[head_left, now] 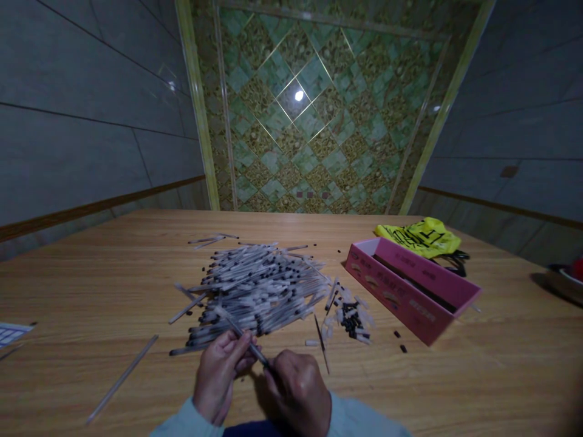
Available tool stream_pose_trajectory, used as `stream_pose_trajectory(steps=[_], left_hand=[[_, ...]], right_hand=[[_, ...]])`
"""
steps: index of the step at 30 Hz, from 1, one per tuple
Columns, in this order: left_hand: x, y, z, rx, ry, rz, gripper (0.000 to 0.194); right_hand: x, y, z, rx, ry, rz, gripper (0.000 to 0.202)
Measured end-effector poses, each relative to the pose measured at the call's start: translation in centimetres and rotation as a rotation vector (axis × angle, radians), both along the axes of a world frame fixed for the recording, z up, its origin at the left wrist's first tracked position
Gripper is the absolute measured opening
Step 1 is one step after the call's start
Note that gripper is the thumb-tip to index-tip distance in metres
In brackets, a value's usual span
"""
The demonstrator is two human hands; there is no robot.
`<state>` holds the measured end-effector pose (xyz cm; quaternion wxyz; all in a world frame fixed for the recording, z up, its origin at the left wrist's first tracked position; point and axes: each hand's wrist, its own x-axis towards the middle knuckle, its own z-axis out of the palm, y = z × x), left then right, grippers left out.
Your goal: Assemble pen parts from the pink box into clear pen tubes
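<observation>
My left hand (223, 371) is closed, its thumb and fingers pinching a slim pen (259, 354) with a pale, see-through barrel. The pen slants from the edge of the pile down to my right hand (298, 388), whose curled fingers are wrapped round its near, dark end. What lies inside the right fist is hidden. Just beyond both hands spreads a large heap of similar pens (268, 285), clear-barrelled with black ends. To the right of the heap lie small black plugs (351, 320) among whitish, translucent pieces (364, 314). A thin dark refill (322, 345) rests near my right hand.
A long pink open box (396, 297) stands at the right with dark contents. Behind it sits a yellow bag (421, 235) with black print. A single clear tube (122, 379) lies at the left on the wooden table (82, 303). Printed paper (13, 334) shows at the left edge.
</observation>
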<state>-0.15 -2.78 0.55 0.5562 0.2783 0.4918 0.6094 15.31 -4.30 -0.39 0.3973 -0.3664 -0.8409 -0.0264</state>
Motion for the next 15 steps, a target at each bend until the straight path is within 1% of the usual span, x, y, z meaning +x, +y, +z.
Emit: stream_pose_trajectory(steps=[2, 4, 6, 8, 9, 11, 13, 15], left_hand=[[-0.5, 0.1, 0.1, 0.005, 0.001, 0.079, 0.029], [-1.1, 0.3, 0.0, 0.006, -0.007, 0.147, 0.030], [-1.4, 0.5, -0.1, 0.005, -0.021, 0.127, 0.031], [-1.3, 0.6, -0.2, 0.017, -0.034, 0.058, 0.031], [-1.1, 0.6, -0.1, 0.021, -0.035, 0.030, 0.031], [-0.7, 0.5, 0.0, 0.021, -0.034, -0.002, 0.033], [-0.3, 0.3, 0.3, 0.013, -0.030, -0.017, 0.036], [0.0, 0.2, 0.5, 0.001, -0.016, -0.039, 0.042]], right_hand=[[0.2, 0.0, 0.1, 0.010, 0.023, 0.005, 0.021], [0.7, 0.3, 0.4, -0.025, 0.084, -0.004, 0.021], [1.8, 1.3, 1.0, -0.091, 0.173, -0.062, 0.021], [3.6, 2.8, 1.8, -0.138, 0.241, -0.178, 0.018], [4.8, 3.7, 2.1, -0.142, 0.244, -0.252, 0.015], [7.2, 5.4, 2.4, -0.203, 0.195, -0.414, 0.011], [9.4, 6.8, 2.2, -0.277, 0.111, -0.561, 0.012], [10.9, 7.6, 1.6, -0.345, 0.030, -0.664, 0.014]])
